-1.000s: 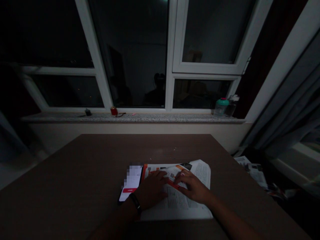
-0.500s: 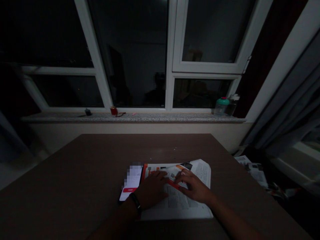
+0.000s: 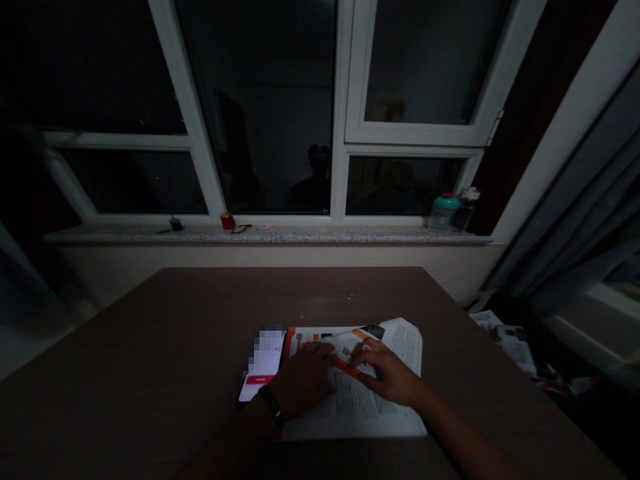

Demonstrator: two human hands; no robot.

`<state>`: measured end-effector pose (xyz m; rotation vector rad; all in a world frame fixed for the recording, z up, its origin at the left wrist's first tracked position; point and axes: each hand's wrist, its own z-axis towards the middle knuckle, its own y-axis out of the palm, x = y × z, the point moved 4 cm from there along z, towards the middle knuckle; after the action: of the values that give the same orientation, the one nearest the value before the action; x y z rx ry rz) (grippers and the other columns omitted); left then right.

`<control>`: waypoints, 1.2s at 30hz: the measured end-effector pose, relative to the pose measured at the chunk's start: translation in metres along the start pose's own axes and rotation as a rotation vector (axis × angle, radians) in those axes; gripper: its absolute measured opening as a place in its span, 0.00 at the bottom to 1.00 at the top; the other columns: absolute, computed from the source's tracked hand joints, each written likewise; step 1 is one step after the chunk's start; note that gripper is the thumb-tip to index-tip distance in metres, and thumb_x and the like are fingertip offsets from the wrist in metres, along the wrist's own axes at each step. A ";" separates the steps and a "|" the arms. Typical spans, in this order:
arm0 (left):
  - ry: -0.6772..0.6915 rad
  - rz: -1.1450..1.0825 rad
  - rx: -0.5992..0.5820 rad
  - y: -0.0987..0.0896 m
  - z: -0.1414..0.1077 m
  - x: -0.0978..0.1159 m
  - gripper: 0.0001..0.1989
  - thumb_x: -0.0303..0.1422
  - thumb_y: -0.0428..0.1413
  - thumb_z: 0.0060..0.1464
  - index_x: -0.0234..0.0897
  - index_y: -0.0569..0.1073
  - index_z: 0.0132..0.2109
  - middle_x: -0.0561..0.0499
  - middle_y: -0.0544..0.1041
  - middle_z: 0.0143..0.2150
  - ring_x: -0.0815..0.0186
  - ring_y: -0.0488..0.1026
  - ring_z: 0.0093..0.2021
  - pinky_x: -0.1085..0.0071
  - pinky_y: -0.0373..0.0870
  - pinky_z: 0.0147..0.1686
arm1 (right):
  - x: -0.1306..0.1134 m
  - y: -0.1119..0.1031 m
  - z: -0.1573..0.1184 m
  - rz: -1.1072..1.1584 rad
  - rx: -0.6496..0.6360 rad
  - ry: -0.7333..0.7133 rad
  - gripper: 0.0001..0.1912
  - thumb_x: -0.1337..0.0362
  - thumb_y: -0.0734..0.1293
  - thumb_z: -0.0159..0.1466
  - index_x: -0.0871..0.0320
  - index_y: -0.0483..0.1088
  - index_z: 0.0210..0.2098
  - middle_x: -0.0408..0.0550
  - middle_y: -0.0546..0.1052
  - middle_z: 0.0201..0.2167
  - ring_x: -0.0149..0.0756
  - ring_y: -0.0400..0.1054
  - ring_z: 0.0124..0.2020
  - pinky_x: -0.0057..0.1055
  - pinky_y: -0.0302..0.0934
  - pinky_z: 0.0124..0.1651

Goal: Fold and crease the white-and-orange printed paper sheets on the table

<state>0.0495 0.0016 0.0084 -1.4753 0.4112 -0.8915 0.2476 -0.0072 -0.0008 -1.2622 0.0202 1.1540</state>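
Observation:
Printed paper sheets (image 3: 370, 420) lie on the brown table (image 3: 200, 307), with a part folded over that shows a red and orange edge. My left hand (image 3: 305, 379) rests flat on the left part of the paper, fingers apart, a dark band at its wrist. On the right, my right hand (image 3: 387, 375) touches the folded part with bent fingers, its fingertips on the paper near the red strip. Whether the right fingers pinch the paper is too dark to tell. A phone (image 3: 265, 357) with a lit screen lies left of the paper, beside my left wrist.
Along the stone windowsill (image 3: 300, 235) stand a small dark item (image 3: 175, 224), a red object (image 3: 227, 221), a green-lidded bottle (image 3: 444, 212) and a clear bottle (image 3: 466, 210). More papers (image 3: 515, 347) lie beyond the table's right edge, below a grey curtain.

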 end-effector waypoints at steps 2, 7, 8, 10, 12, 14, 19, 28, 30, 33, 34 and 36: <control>-0.004 0.004 0.006 0.000 -0.001 0.001 0.24 0.34 0.60 0.54 0.42 0.66 0.57 0.47 0.65 0.62 0.53 0.60 0.61 0.54 0.58 0.60 | 0.000 0.000 0.000 -0.001 0.002 -0.001 0.11 0.71 0.67 0.60 0.52 0.72 0.42 0.47 0.73 0.40 0.39 0.66 0.45 0.39 0.59 0.51; -0.084 0.030 0.028 0.000 -0.003 0.003 0.22 0.34 0.59 0.54 0.41 0.67 0.56 0.47 0.68 0.58 0.53 0.63 0.58 0.54 0.59 0.58 | 0.000 0.000 0.001 0.007 0.007 -0.004 0.11 0.70 0.66 0.61 0.52 0.72 0.42 0.47 0.73 0.40 0.40 0.66 0.46 0.39 0.59 0.50; -0.106 0.037 0.035 -0.001 -0.004 0.003 0.21 0.34 0.59 0.54 0.41 0.68 0.55 0.47 0.69 0.57 0.53 0.64 0.57 0.54 0.60 0.57 | 0.000 0.000 0.001 0.010 0.003 -0.006 0.11 0.70 0.66 0.61 0.52 0.71 0.42 0.47 0.74 0.40 0.40 0.66 0.46 0.39 0.60 0.50; -0.147 0.056 0.046 -0.002 -0.004 0.002 0.19 0.34 0.58 0.54 0.40 0.69 0.53 0.47 0.70 0.55 0.52 0.65 0.56 0.54 0.62 0.55 | -0.001 -0.001 0.001 0.009 0.005 -0.011 0.10 0.69 0.66 0.61 0.53 0.72 0.42 0.47 0.74 0.40 0.40 0.66 0.46 0.39 0.60 0.50; -0.178 0.079 0.059 -0.002 -0.005 0.000 0.18 0.34 0.58 0.54 0.38 0.70 0.52 0.45 0.70 0.55 0.52 0.65 0.55 0.54 0.63 0.53 | -0.001 -0.002 0.001 0.005 0.010 -0.014 0.09 0.69 0.66 0.62 0.53 0.72 0.42 0.47 0.74 0.40 0.40 0.66 0.45 0.39 0.60 0.50; -0.205 0.096 0.068 -0.003 -0.005 -0.001 0.16 0.34 0.57 0.55 0.37 0.71 0.51 0.43 0.70 0.55 0.51 0.66 0.54 0.53 0.64 0.53 | -0.001 -0.002 0.001 0.005 0.015 -0.016 0.09 0.69 0.66 0.62 0.53 0.72 0.42 0.47 0.74 0.39 0.40 0.66 0.45 0.39 0.59 0.50; -0.254 0.132 0.045 -0.006 -0.005 0.001 0.14 0.33 0.56 0.55 0.36 0.72 0.49 0.41 0.71 0.54 0.49 0.67 0.53 0.52 0.64 0.52 | 0.001 -0.001 0.000 0.014 0.012 -0.007 0.09 0.69 0.67 0.61 0.53 0.72 0.42 0.47 0.74 0.39 0.39 0.66 0.46 0.39 0.59 0.51; -0.369 0.062 0.023 0.004 -0.002 0.021 0.20 0.36 0.62 0.52 0.36 0.70 0.51 0.41 0.71 0.55 0.48 0.67 0.55 0.51 0.64 0.52 | 0.001 -0.001 0.001 0.027 0.022 -0.018 0.07 0.68 0.66 0.62 0.53 0.72 0.41 0.47 0.74 0.39 0.40 0.67 0.45 0.39 0.61 0.49; -0.349 0.086 0.048 0.008 -0.002 0.021 0.20 0.37 0.61 0.54 0.36 0.70 0.52 0.42 0.71 0.54 0.49 0.67 0.54 0.51 0.63 0.53 | 0.003 0.000 0.000 0.029 0.028 -0.018 0.07 0.67 0.66 0.63 0.53 0.72 0.40 0.47 0.74 0.39 0.40 0.67 0.45 0.39 0.61 0.49; -0.278 0.149 0.040 0.010 -0.001 0.021 0.18 0.38 0.60 0.56 0.36 0.71 0.51 0.41 0.72 0.53 0.48 0.67 0.54 0.51 0.63 0.53 | 0.005 0.002 0.000 0.036 0.029 -0.023 0.06 0.66 0.66 0.63 0.53 0.72 0.41 0.48 0.74 0.40 0.40 0.67 0.45 0.39 0.61 0.50; -0.261 0.161 0.041 0.010 -0.001 0.020 0.18 0.38 0.59 0.57 0.35 0.71 0.51 0.41 0.72 0.53 0.48 0.67 0.54 0.51 0.63 0.53 | 0.005 0.002 -0.001 0.036 0.032 -0.023 0.06 0.66 0.66 0.63 0.53 0.72 0.41 0.48 0.74 0.40 0.40 0.67 0.45 0.40 0.61 0.50; -0.245 0.163 0.028 0.007 0.001 0.020 0.15 0.38 0.57 0.59 0.36 0.72 0.50 0.42 0.74 0.51 0.49 0.69 0.52 0.52 0.64 0.52 | 0.005 0.002 -0.001 0.032 0.036 -0.022 0.06 0.66 0.66 0.63 0.53 0.72 0.40 0.48 0.74 0.39 0.41 0.67 0.45 0.40 0.61 0.49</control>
<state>0.0644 -0.0130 0.0074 -1.4812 0.3303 -0.5772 0.2490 -0.0045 -0.0059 -1.2208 0.0452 1.1901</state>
